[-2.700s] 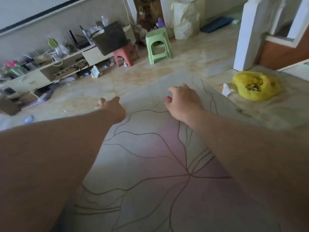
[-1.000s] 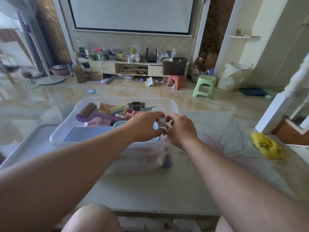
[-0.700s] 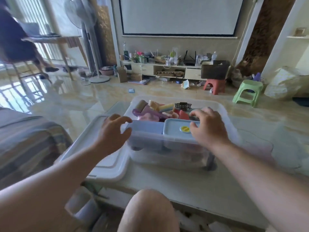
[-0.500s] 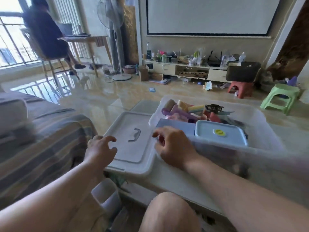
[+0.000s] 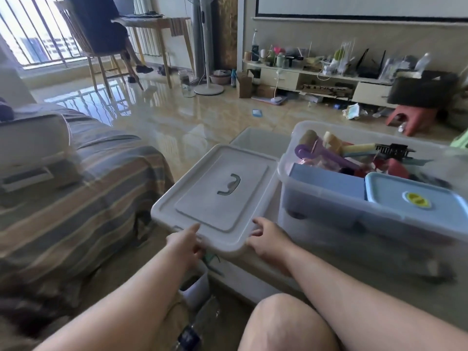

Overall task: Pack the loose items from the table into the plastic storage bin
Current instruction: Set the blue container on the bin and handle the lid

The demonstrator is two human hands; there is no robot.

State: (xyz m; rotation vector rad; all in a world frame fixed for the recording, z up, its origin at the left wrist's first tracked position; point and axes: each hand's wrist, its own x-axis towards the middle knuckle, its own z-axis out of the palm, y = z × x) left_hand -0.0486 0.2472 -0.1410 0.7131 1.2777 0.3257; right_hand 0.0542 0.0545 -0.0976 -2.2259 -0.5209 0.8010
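Note:
The clear plastic storage bin (image 5: 319, 198) stands on the table (image 5: 253, 277) at the right, filled with items: a blue lidded box (image 5: 412, 198), a blue flat box (image 5: 326, 182), a purple roller (image 5: 326, 155) and a black brush (image 5: 393, 149). Its white lid (image 5: 217, 196) with a grey handle lies left of the bin, overhanging the table's near corner. My left hand (image 5: 184, 245) grips the lid's near edge, thumb on top. My right hand (image 5: 268, 240) holds the lid's near right corner, fingers curled at its rim.
A striped sofa (image 5: 76, 188) lies to the left, close to the lid. My bare knee (image 5: 286, 323) is under the table edge. A small white bin (image 5: 196, 287) stands on the floor below. A person sits on a chair (image 5: 98, 41) far back.
My view has swung left from the bin to the lid. Both hands left the bin's rim and moved onto the lid's near edge, taking hold of it.

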